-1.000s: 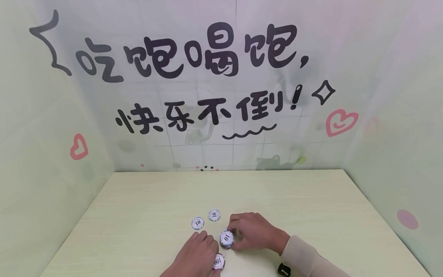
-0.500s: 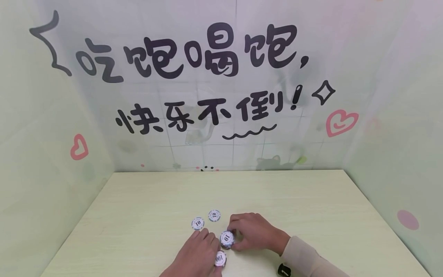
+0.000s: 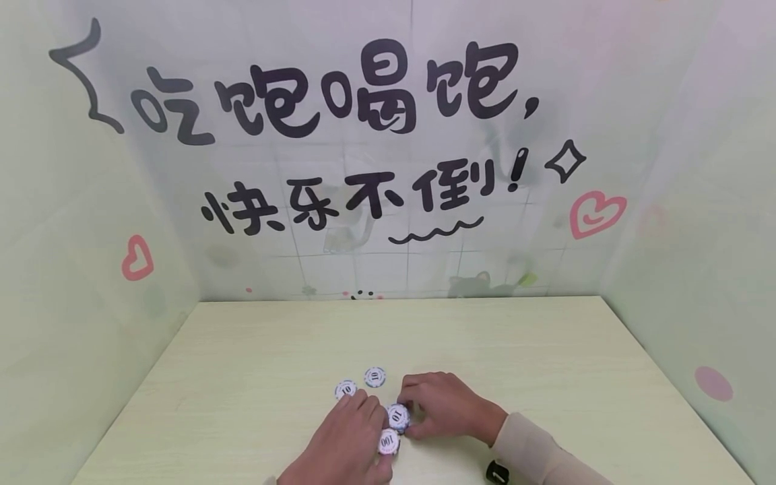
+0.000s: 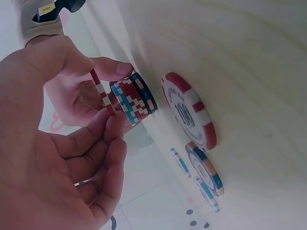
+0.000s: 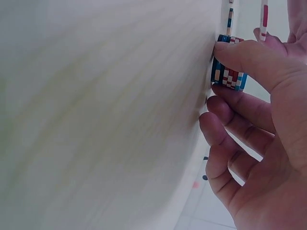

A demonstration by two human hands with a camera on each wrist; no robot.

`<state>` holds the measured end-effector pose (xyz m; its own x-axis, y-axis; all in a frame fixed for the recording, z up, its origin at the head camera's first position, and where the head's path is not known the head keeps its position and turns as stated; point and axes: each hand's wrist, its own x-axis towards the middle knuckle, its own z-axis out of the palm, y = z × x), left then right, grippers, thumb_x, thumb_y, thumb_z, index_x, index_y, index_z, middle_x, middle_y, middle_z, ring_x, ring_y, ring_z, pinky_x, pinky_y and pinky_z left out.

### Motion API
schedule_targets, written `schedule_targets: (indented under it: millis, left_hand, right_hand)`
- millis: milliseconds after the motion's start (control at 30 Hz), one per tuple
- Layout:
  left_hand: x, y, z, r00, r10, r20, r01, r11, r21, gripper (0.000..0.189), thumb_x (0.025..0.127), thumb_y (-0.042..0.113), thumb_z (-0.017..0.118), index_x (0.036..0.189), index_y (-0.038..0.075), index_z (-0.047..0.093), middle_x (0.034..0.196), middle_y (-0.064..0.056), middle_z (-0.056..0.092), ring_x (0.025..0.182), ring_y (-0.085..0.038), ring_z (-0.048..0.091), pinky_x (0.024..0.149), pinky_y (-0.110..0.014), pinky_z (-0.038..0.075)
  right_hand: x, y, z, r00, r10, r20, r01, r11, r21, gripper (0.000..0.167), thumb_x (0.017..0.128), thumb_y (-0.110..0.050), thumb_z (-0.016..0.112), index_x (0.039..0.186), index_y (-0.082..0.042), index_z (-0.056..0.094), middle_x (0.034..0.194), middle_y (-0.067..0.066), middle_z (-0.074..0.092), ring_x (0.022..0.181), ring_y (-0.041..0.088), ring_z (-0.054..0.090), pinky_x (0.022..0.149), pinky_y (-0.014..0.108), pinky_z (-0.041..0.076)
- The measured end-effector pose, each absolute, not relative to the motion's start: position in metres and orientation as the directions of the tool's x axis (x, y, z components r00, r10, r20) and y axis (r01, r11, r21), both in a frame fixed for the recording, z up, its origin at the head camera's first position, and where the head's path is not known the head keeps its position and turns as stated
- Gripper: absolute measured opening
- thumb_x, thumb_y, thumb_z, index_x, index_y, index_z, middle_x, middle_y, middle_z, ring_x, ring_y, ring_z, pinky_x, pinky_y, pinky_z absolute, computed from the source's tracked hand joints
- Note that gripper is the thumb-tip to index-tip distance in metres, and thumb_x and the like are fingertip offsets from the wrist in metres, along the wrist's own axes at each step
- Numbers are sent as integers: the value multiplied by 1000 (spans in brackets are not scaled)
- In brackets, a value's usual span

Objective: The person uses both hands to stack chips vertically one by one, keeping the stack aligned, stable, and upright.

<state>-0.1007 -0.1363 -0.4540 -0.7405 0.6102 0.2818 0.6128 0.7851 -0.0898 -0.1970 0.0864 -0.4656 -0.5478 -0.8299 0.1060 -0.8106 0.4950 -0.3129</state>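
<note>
My left hand (image 3: 348, 438) pinches a red-and-white poker chip (image 4: 101, 92) between thumb and fingertips; its face reads 100 in the head view. Just beyond that chip, my right hand (image 3: 445, 404) grips a short stack of poker chips (image 4: 133, 98) by its sides. The stack (image 5: 230, 67) stands on the table, with dark blue chips at the bottom, red ones in the middle and light blue on top; a 10 shows on its upper face. The held chip is tilted on edge, apart from the stack in the left wrist view.
Loose on the table lie a red 100 chip (image 4: 189, 111), a dark blue chip (image 4: 205, 167) and two light blue 10 chips (image 3: 374, 377), (image 3: 346, 389). A black device (image 3: 498, 472) sits at the right sleeve. Printed cloth walls (image 3: 388, 269) enclose the table (image 3: 273, 337).
My left hand has moved forward a little, bringing the 100 chip closer to the stack and partly covering one loose 10 chip. The right hand stays in place at the stack.
</note>
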Motion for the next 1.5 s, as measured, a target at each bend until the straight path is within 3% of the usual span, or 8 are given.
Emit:
schedule_targets:
  millis: [500,867,1167,1500]
  left_hand:
    - [-116,-135,-453,-677,624,390,631,765,-127,34,85,42,82,94,12,70,86,5,61,88,-16,53,83,-31,47]
    - [-125,-135,-455,-648,618,445,636,761,-131,28,80,35,83,91,13,71,84,7,61,87,-16,52,75,-29,45]
    - [-130,-133,-455,-686,610,398,630,771,-96,25,85,35,81,93,13,72,86,6,61,89,-16,53,77,-29,46]
    - [-131,-132,-457,-688,613,389,646,761,-57,26,85,35,82,95,13,73,86,6,60,88,-15,50,74,-28,44]
  right_hand:
    - [-199,86,-466,-551,-828,102,-809,501,-309,26,84,-29,92,106,-23,82,93,-21,59,75,-5,47,65,17,41]
    - [-198,85,-464,-551,-829,100,-808,499,-312,28,85,-30,92,110,-23,82,93,-20,60,75,-5,47,66,17,41]
    - [-196,86,-462,-545,-831,110,-812,491,-315,29,86,-29,93,112,-21,82,93,-20,60,75,-5,47,65,16,41]
    - [-196,87,-464,-553,-827,102,-807,500,-315,28,85,-28,92,110,-22,82,94,-20,60,76,-5,47,65,16,40]
